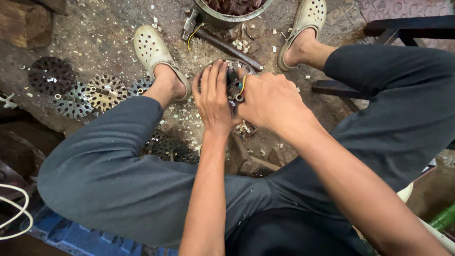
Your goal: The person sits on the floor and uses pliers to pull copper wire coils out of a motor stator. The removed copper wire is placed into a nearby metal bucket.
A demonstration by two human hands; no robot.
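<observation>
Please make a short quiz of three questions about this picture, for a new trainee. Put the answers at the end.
1. True or false: the left hand lies on a round metal part between the feet.
2. What does the right hand grip? A) a dark tool with a yellow band B) a paint brush C) a glass bottle
3. Where do the perforated metal discs lie: on the ground beside the left shoe, or in the metal bowl?

Key: 1 true; 2 A; 3 on the ground beside the left shoe.
</observation>
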